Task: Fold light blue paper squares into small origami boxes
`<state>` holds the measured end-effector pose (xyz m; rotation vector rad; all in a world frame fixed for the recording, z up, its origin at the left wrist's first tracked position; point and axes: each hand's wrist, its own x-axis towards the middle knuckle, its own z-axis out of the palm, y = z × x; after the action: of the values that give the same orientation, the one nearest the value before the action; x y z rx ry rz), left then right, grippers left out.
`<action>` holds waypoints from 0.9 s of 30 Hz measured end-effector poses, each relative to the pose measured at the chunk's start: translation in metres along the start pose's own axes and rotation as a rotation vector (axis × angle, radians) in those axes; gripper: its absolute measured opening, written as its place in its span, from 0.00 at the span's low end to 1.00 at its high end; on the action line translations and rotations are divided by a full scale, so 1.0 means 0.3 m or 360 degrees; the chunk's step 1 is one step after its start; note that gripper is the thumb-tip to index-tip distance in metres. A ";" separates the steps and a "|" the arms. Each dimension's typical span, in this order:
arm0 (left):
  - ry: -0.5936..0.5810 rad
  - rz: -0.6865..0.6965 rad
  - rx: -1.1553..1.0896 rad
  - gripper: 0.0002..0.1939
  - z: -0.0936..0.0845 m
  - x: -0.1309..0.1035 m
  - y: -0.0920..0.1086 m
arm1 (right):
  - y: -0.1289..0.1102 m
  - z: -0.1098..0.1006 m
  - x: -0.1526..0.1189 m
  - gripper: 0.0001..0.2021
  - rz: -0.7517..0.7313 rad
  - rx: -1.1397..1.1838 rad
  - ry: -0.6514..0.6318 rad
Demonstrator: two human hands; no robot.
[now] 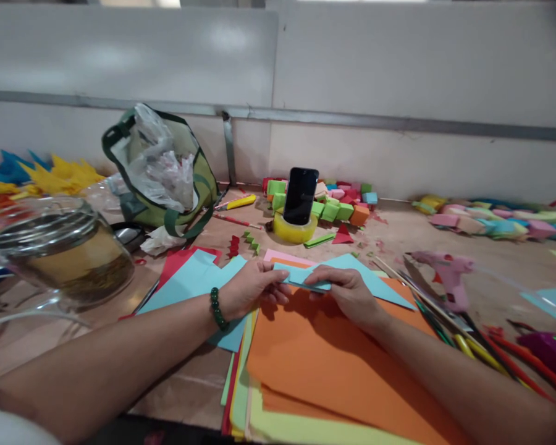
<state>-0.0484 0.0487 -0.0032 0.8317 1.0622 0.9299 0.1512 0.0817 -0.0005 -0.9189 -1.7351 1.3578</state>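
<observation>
A narrow folded strip of light blue paper (301,276) is held level between both hands, above a stack of orange paper (324,358). My left hand (257,285), with a green bead bracelet at the wrist, pinches its left end. The right end is gripped by my right hand (347,289), thumb side on top and fingers beneath. Light blue sheets (189,281) lie under and beside the left wrist, and another blue piece (375,287) spreads behind my right hand.
A phone (301,196) stands in a yellow tape roll (295,230), before folded paper blocks. At left are a glass teapot (88,259) and a green bag (167,173). A pink glue gun (447,275), pens and a purple device (549,352) lie right.
</observation>
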 end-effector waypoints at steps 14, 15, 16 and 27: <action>0.0180 0.0366 0.0100 0.14 0.002 0.007 0.008 | 0.017 -0.022 0.010 0.07 0.0352 0.0416 -0.0060; 0.0206 0.0414 0.0154 0.14 0.001 0.008 0.008 | 0.016 -0.025 0.012 0.06 0.0334 0.0453 -0.0052; 0.0222 0.0464 0.0221 0.14 0.002 0.007 0.007 | 0.015 -0.025 0.014 0.04 0.0308 0.0489 -0.0030; -0.0068 0.0505 0.0210 0.12 0.038 -0.022 -0.010 | -0.001 0.008 -0.001 0.17 0.0370 0.0143 -0.0258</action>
<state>-0.0383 0.0402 -0.0006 1.1480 0.9784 1.1099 0.1494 0.0804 -0.0007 -1.0079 -1.7102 1.6884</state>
